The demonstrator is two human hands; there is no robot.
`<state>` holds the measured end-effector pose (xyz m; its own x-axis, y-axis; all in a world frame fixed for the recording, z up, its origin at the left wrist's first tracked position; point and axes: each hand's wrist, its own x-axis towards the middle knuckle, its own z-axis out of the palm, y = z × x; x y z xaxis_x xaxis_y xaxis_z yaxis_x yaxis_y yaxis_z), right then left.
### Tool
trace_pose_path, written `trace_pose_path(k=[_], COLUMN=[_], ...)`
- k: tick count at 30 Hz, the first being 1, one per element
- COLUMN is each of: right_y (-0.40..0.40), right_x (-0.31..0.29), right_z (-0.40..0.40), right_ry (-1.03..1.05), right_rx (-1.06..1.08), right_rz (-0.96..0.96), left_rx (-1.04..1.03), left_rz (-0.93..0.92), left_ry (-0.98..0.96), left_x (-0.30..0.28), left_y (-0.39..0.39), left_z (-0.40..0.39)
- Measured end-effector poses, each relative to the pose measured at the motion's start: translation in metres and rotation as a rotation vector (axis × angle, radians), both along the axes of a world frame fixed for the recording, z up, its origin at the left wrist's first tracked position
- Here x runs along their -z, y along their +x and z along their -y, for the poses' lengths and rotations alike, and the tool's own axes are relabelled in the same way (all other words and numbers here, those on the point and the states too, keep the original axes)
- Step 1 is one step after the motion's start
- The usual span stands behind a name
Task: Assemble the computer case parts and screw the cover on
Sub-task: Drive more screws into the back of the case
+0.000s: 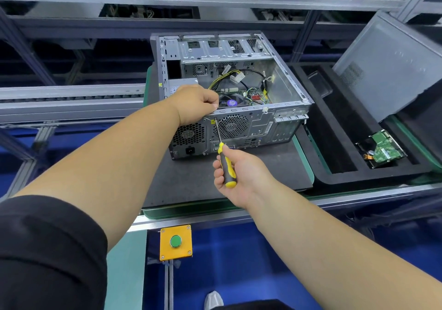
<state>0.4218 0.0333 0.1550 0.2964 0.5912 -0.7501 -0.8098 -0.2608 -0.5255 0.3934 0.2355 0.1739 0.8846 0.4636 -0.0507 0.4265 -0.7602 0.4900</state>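
Note:
An open metal computer case [282,87] lies on its side on a dark mat [191,180], rear panel facing me, cables and a fan visible inside. My left hand [196,104] grips the top rear edge of the case above the power supply, fingers curled over it. My right hand [235,173] holds a yellow-and-black screwdriver [226,163], whose tip touches a screw spot at the upper rear panel, beside the round fan grille. The grey side cover [387,65] leans upright at the right, off the case.
A black foam tray [334,142] to the right holds a green circuit-board drive [382,150]. A yellow box with a green button [176,241] sits at the bench's front edge. Aluminium conveyor rails run left and behind the case.

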Motion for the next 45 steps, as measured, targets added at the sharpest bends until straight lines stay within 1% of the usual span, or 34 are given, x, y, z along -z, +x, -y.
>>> trace_pose_path(k=[5,7,10,13,17,20,23,26,29,31,33,36,40,45], right_y=[0.005,0.005,0.001,-0.003,-0.001,0.003,0.004,0.002,0.003,0.004,0.006,0.006,0.003,0.005], right_x=[0.003,0.003,0.003,0.004,0.005,0.005,0.005,0.006,0.007,0.006,0.005,0.004,0.005,0.002], right_z=[-0.001,-0.002,-0.003,-0.001,-0.002,-0.004,-0.004,-0.002,-0.001,-0.001,-0.003,-0.004,-0.002,-0.002], right_ry=[-0.071,-0.066,-0.03,-0.035,-0.1,-0.099,-0.067,-0.073,-0.105,-0.112,-0.107,-0.078,-0.074,-0.104], right_rx=[-0.095,-0.08,-0.002,0.021,-0.047,-0.048,0.002,0.018,-0.036,-0.067,-0.077,-0.039,0.0,-0.061], right_rz=[0.091,0.057,0.009,0.054,0.13,0.069,0.014,0.071,0.143,0.138,0.095,0.047,0.098,0.154], left_rx=[-0.007,-0.01,-0.014,-0.02,-0.017,-0.015,-0.009,-0.005,-0.01,-0.011,-0.01,-0.011,-0.01,-0.011], left_rz=[-0.006,-0.005,-0.002,0.006,0.007,0.005,0.012,0.019,0.022,0.02,0.018,0.021,0.022,0.013], left_ry=[-0.006,-0.005,-0.002,-0.009,0.003,-0.002,-0.002,-0.007,-0.016,-0.02,-0.022,-0.017,-0.016,-0.01], left_x=[0.0,0.0,0.0,0.0,-0.001,-0.001,0.0,0.0,0.0,0.0,-0.001,-0.001,-0.001,0.0], left_y=[0.0,0.0,0.0,-0.001,-0.001,-0.001,0.0,0.0,-0.001,-0.001,-0.001,-0.001,0.0,0.0], left_z=[-0.001,-0.001,-0.001,0.0,0.0,0.0,0.0,0.0,0.001,0.0,0.0,0.001,0.001,0.0])
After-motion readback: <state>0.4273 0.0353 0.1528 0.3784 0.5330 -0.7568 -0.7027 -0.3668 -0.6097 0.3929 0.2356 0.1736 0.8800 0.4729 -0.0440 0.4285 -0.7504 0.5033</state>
